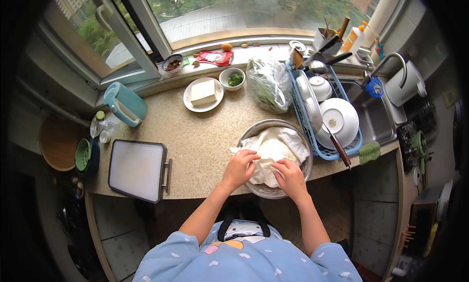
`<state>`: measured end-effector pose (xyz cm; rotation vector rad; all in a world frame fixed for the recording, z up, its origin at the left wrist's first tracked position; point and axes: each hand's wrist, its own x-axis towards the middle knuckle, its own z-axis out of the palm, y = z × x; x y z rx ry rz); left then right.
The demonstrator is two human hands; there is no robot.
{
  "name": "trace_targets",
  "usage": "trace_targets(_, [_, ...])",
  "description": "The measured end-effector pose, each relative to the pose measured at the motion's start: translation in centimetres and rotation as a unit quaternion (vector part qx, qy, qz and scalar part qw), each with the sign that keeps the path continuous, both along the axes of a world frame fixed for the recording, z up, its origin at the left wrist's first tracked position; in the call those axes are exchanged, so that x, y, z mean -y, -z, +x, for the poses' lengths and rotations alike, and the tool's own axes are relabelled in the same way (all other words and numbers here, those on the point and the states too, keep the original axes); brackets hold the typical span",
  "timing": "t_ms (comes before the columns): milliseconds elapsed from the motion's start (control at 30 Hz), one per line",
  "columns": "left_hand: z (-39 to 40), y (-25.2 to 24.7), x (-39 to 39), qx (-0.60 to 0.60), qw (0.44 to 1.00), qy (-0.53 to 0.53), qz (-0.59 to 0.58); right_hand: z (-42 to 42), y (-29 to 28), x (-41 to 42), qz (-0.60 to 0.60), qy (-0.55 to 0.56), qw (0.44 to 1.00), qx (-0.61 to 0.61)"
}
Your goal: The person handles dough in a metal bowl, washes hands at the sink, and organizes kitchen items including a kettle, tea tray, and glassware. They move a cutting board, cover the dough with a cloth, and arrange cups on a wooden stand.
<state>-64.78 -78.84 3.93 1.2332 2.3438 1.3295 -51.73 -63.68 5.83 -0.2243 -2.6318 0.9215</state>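
A round metal bowl (310,161) stands at the counter's front edge with a crumpled white cloth (273,144) in it. The cloth covers whatever lies beneath. On the cloth's left side rests my left hand (240,168), its bent fingers touching the fabric. My right hand (291,177) is at the cloth's lower right part, fingers curled and thumb near the cloth. Both hands are close to the fabric; whether either pinches it cannot be told. Behind the bowl, a plate (187,99) holds a block of tofu (203,93), beside a small bowl (222,78) of chopped greens (235,80).
Right of the bowl stands a blue dish rack (304,124) with white dishes and a wooden-handled knife (339,148) jutting forward; the sink (373,113) lies beyond. A plastic bag of greens (271,86) is behind the bowl. A cutting board (137,168) and teal pitcher (126,104) stand left.
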Motion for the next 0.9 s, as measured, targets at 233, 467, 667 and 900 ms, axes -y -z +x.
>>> trace_targets(233, [-5.3,-1.5,7.9,-0.005,0.976,-0.211,0.054,-7.0,-0.1,3.7,-0.101,-0.120,0.988,0.005])
trace_targets(467, [-20.8,-1.4,24.2,0.014,0.828,-0.528,0.188,-15.1,0.3,12.2,-0.156,-0.254,0.954,0.034])
trace_targets(667, [-32.4,0.1,28.9,0.090,0.750,-0.613,0.233,-22.8,1.4,21.0,-0.286,-0.257,0.918,0.096])
trace_targets(900, [-36.5,0.0,31.5,0.297,0.816,-0.395,0.300,-30.9,4.7,28.6,-0.399,-0.193,0.884,0.150])
